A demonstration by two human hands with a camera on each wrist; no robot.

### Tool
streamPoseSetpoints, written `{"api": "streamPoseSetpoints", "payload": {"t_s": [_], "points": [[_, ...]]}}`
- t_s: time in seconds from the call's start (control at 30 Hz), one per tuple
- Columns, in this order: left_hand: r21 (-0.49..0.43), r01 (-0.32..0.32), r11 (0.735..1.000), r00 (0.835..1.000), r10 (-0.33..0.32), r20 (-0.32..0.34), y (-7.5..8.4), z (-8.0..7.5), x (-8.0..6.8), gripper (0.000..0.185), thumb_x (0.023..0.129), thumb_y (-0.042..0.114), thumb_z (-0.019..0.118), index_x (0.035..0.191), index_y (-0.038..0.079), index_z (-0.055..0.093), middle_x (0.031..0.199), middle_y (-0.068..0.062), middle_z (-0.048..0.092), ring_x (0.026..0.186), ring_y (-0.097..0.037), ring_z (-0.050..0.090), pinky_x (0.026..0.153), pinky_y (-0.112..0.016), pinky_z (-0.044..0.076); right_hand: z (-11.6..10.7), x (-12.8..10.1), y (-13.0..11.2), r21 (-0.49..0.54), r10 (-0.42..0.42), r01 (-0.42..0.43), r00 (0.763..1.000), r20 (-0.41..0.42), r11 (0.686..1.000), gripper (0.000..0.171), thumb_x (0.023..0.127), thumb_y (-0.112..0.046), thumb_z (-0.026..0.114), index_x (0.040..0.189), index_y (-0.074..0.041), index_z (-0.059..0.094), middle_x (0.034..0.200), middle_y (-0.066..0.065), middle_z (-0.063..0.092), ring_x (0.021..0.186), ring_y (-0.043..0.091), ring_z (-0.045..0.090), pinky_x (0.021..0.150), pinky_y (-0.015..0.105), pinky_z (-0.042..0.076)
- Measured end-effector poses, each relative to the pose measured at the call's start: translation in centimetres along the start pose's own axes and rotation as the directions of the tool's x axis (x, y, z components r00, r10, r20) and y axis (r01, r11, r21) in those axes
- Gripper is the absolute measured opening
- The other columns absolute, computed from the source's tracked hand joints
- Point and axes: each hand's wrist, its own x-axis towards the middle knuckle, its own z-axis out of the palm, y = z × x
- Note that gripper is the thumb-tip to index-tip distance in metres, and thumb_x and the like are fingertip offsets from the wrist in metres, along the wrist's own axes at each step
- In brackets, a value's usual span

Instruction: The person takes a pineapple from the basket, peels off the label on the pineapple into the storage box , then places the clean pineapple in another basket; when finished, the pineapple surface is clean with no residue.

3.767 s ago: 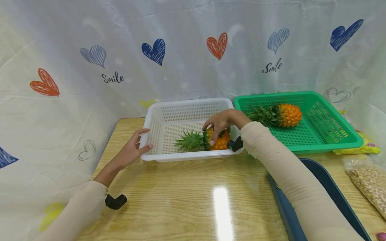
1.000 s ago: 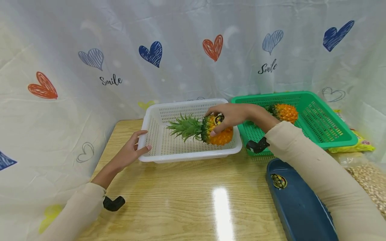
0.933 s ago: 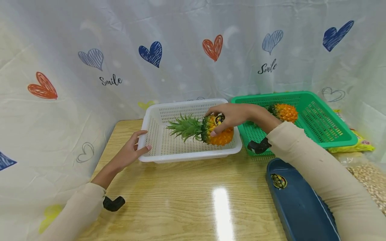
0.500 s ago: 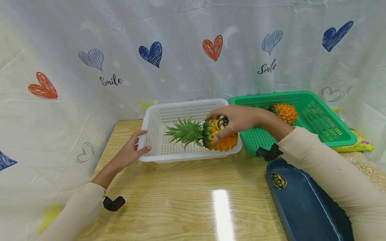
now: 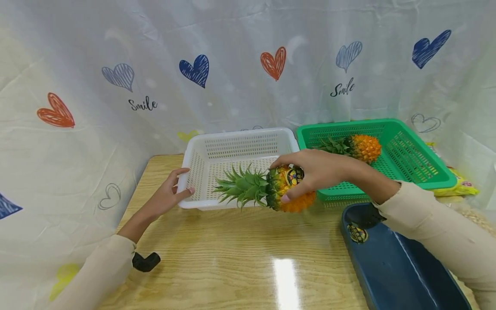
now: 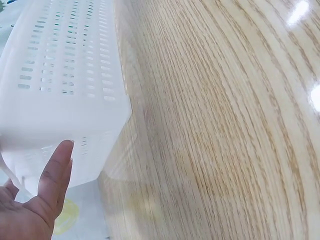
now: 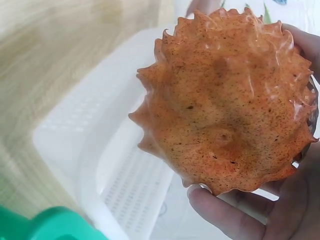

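Note:
My right hand (image 5: 314, 174) grips a toy-looking pineapple (image 5: 288, 202) around its orange body, its green crown pointing left. The fruit overlaps the front rim of a white plastic basket (image 5: 248, 137) in the head view. Its spiky orange base fills the right wrist view, with fingers curled along its side. At the basket's left end, my left hand (image 5: 172, 189) holds the rim, thumb over the edge. The left wrist view shows its fingers (image 6: 55, 175) against the outer wall. A second pineapple (image 5: 366, 148) lies in the green basket (image 5: 414, 189) to the right.
A dark blue tray (image 5: 391, 262) with a round label sits at front right, under my right forearm. Yellow packets (image 5: 461, 186) and a bag of pale pieces (image 5: 474, 217) lie beyond it. A printed curtain (image 5: 232, 99) hangs behind the wooden table (image 5: 217, 267).
My right hand has lifted the pineapple from the white basket and brought it nearer and rightward, over the front rim. The left hand stays at the basket's left rim.

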Motion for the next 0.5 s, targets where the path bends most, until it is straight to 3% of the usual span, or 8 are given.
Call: {"api": "streamPoseSetpoints", "payload": {"t_s": [0.07, 0.3, 0.37, 0.5], "points": [[0.005, 0.002, 1.0, 1.0, -0.002, -0.001, 0.0, 0.0, 0.0, 0.078, 0.102, 0.031, 0.061, 0.161, 0.016, 0.011, 0.147, -0.026, 0.037, 0.13, -0.045, 0.052, 0.088, -0.038, 0.054, 0.3, -0.4, -0.1, 0.005, 0.001, -0.001, 1.0, -0.006, 1.0, 0.078, 0.083, -0.061, 0.073, 0.148, -0.026, 0.048, 0.142, -0.003, 0.055, 0.098, 0.017, 0.057, 0.08, 0.042, 0.047], [0.01, -0.001, 1.0, 1.0, 0.001, -0.003, 0.0, 0.1, 0.0, 0.078, 0.102, 0.031, 0.061, 0.161, 0.016, 0.011, 0.148, -0.025, 0.037, 0.129, -0.044, 0.052, 0.088, -0.038, 0.054, 1.6, -1.5, -0.1, 0.045, 0.007, -0.007, 1.0, -0.018, 0.999, 0.075, 0.083, -0.059, 0.074, 0.146, -0.025, 0.051, 0.113, -0.003, 0.062, 0.075, 0.014, 0.05, 0.065, 0.035, 0.04], [0.009, -0.003, 1.0, 1.0, 0.003, -0.002, 0.0, 0.1, 0.1, 0.078, 0.102, 0.031, 0.061, 0.16, 0.016, 0.011, 0.148, -0.025, 0.036, 0.129, -0.044, 0.052, 0.088, -0.038, 0.054, 2.0, -1.8, 0.0, 0.062, 0.004, -0.003, 1.0, -0.021, 0.998, 0.074, 0.084, -0.058, 0.074, 0.146, -0.024, 0.052, 0.122, -0.003, 0.061, 0.082, 0.014, 0.054, 0.069, 0.037, 0.043], [0.011, -0.005, 1.0, 1.0, 0.005, -0.005, -0.1, 0.2, 0.1, 0.078, 0.102, 0.031, 0.061, 0.16, 0.016, 0.011, 0.149, -0.025, 0.036, 0.129, -0.044, 0.052, 0.087, -0.038, 0.055, 2.9, -2.5, 0.0, 0.076, 0.002, 0.0, 1.0, -0.028, 0.997, 0.074, 0.083, -0.058, 0.074, 0.146, -0.026, 0.052, 0.144, -0.003, 0.055, 0.114, 0.017, 0.058, 0.088, 0.045, 0.049]]}}
